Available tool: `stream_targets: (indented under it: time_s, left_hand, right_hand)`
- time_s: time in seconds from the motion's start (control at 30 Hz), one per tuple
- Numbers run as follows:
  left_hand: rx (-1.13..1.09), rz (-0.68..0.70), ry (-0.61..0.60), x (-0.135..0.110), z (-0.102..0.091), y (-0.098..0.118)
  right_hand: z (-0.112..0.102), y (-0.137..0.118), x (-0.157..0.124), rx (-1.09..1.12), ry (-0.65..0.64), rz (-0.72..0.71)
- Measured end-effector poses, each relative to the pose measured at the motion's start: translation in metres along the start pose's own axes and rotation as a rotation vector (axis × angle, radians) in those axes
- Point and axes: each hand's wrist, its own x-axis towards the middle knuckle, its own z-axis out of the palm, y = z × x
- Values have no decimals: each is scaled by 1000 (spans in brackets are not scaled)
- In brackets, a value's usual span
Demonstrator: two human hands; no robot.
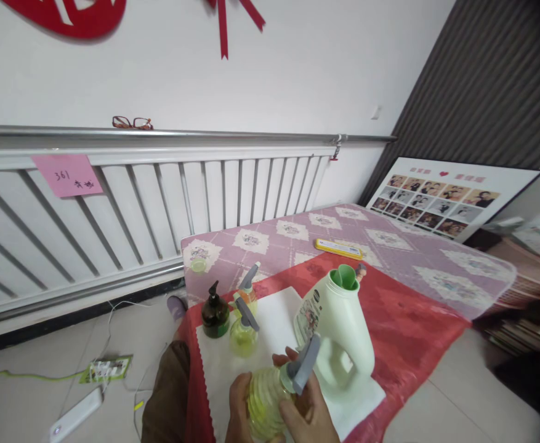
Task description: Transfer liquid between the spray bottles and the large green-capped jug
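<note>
Only small parts of the person are in view, at the lower edge of the picture. The bare left hand [237,409] and the bare right hand [311,418] show fingers, knuckles and a part of the back; the wrists are cut off by the edge, so it is not possible to tell about sleeves. To the left of the hands there is a leg in dark brown trousers of plain cloth [165,394], with soft folds near the knee. Past the knee the rounded toe of a greyish-purple shoe [176,306] shows; its details are too small to tell.
</note>
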Motion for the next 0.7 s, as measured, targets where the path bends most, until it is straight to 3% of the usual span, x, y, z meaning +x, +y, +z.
stream_targets:
  time_s: [0.2, 0.47, 0.7]
  left_hand:
    - [64, -5, 7, 7, -3, -3]
    - [-25, -12, -15, 4, 3, -13]
    - [-29, 21, -18, 5, -1, -14]
  right_hand:
    - [-10, -4, -1, -34, -55, 80]
    - [-2, -3, 4, 91, -39, 1]
    - [-6, -2, 1, 45, -21, 62]
